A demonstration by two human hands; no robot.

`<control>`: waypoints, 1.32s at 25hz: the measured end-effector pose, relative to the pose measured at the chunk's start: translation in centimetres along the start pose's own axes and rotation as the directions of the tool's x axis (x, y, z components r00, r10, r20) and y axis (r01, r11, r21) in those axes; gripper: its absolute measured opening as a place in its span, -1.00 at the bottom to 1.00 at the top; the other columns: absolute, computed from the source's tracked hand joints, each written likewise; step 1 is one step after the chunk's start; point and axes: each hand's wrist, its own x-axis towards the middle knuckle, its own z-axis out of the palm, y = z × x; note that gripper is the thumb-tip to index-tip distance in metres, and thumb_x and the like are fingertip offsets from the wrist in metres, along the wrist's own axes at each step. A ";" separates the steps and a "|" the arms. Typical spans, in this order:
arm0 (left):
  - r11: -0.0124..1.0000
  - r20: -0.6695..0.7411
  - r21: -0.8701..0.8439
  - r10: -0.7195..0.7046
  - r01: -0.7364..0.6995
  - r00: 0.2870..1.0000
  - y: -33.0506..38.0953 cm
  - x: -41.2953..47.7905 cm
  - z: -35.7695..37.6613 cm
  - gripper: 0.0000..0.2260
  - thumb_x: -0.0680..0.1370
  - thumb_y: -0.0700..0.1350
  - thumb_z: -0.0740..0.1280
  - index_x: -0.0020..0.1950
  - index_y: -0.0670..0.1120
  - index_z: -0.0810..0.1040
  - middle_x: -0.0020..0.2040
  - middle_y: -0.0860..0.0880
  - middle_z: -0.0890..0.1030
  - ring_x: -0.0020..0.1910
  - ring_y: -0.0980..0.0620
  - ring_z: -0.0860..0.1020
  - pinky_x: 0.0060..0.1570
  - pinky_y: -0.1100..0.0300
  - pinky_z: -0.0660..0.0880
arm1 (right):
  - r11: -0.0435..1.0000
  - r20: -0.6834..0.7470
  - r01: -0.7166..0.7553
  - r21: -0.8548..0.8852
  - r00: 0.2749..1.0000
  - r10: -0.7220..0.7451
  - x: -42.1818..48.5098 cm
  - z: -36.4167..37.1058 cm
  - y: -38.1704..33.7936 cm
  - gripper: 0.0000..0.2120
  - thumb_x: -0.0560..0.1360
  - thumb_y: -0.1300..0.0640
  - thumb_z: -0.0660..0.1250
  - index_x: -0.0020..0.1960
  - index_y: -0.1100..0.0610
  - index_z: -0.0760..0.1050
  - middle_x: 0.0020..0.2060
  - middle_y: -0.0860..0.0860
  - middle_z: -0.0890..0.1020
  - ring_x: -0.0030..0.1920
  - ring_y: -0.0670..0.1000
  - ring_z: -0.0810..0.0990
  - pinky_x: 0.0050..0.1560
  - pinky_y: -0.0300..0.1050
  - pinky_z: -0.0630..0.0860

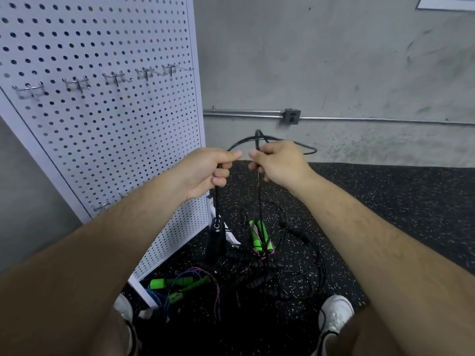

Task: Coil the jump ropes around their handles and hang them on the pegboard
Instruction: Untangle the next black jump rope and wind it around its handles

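Note:
Both my hands hold one black jump rope [288, 142] in front of me at chest height. My left hand [208, 170] grips a strand from which a black handle [216, 237] hangs straight down. My right hand [277, 160] pinches another part of the same rope, and a loop arcs above and behind both hands. The white pegboard [102, 119] stands to the left with a row of bare metal hooks [113, 77]. On the floor lie tangled black ropes [290, 265] and ropes with green handles [259, 236], some with pink and blue cord [180, 283].
The floor is black speckled rubber matting [385, 206] against a grey concrete wall with a metal conduit and outlet box [291, 116]. My two white shoes [336, 313] stand on either side of the rope pile. A lower hook [101, 205] sticks out of the pegboard.

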 end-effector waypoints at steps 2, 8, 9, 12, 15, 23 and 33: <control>0.999 0.020 -0.050 0.008 -0.007 1.000 0.1 -0.2 0.2 -0.86 0.65 -0.10 0.29 0.06 -0.18 0.51 -0.29 0.03 0.35 -0.41 0.15 0.25 -0.49 0.32 0.21 | 0.995 -0.051 -0.060 -0.084 0.997 0.056 0.6 -0.6 0.6 -0.78 0.62 0.04 0.34 -0.13 0.10 0.66 -0.29 -0.06 0.71 -0.37 -0.08 0.55 -0.08 0.06 0.64; 0.987 -0.014 -0.138 0.086 -0.087 0.996 0.4 -0.3 0.8 -0.85 0.69 -0.18 0.17 0.08 -0.21 0.50 -0.25 0.00 0.41 -0.37 0.13 0.31 -0.45 0.30 0.24 | 0.996 -0.141 -0.081 -0.025 0.987 0.077 1.4 -1.5 0.4 -0.65 0.65 0.12 0.26 0.40 0.19 0.49 0.24 0.08 0.63 0.19 0.10 0.63 0.22 -0.08 0.55; 0.979 -0.026 -0.167 0.117 -0.119 0.993 0.4 -0.3 1.0 -0.85 0.70 -0.19 0.16 0.07 -0.20 0.49 -0.25 -0.01 0.42 -0.37 0.12 0.32 -0.45 0.30 0.28 | 0.996 -0.079 -0.074 -0.056 0.994 0.070 0.9 -1.5 -0.1 -0.60 0.65 0.15 0.25 0.48 0.17 0.41 0.36 0.09 0.54 0.26 0.13 0.59 0.20 -0.08 0.54; 0.945 -0.088 -0.250 0.194 -0.210 0.977 0.8 0.0 1.8 -0.86 0.69 -0.23 0.19 0.04 -0.22 0.52 -0.25 -0.05 0.47 -0.33 0.08 0.40 -0.34 0.22 0.50 | 0.993 0.213 0.019 -0.117 0.977 0.007 -0.9 -0.1 -0.7 -0.67 0.53 0.15 0.38 0.28 -0.01 0.59 0.17 0.03 0.67 0.08 0.12 0.68 0.11 0.07 0.62; 0.911 -0.106 -0.326 0.230 -0.252 0.967 1.0 0.2 2.3 -0.89 0.68 -0.26 0.23 0.08 -0.27 0.52 -0.25 -0.07 0.52 -0.30 0.07 0.50 -0.03 0.06 0.65 | 0.990 0.289 0.095 -0.107 0.955 -0.060 -1.8 2.1 0.1 -0.81 0.47 0.01 0.51 0.05 0.02 0.70 -0.14 -0.09 0.70 -0.21 -0.09 0.63 -0.03 -0.15 0.56; 0.943 -0.111 0.110 0.326 -0.314 0.939 1.0 -1.0 0.7 -0.79 0.69 -0.01 0.24 0.17 -0.07 0.61 0.10 -0.12 0.70 0.12 -0.07 0.66 0.19 0.10 0.58 | 0.977 0.053 0.126 0.174 0.989 -0.137 -0.7 2.7 -0.6 -0.76 0.52 0.19 0.47 -0.28 0.23 0.53 -0.37 0.09 0.65 -0.40 0.01 0.61 -0.27 -0.05 0.60; 0.826 -0.017 0.518 0.270 -0.222 0.963 -1.3 -2.7 0.3 -0.83 0.69 -0.10 0.27 0.07 -0.05 0.67 -0.13 0.13 0.74 -0.19 0.28 0.63 0.03 0.16 0.49 | 0.954 0.005 0.133 0.267 0.990 -0.139 0.4 1.6 -1.0 -0.71 0.56 0.04 0.42 -0.19 0.24 0.57 -0.38 0.04 0.62 -0.44 -0.05 0.53 -0.31 -0.17 0.49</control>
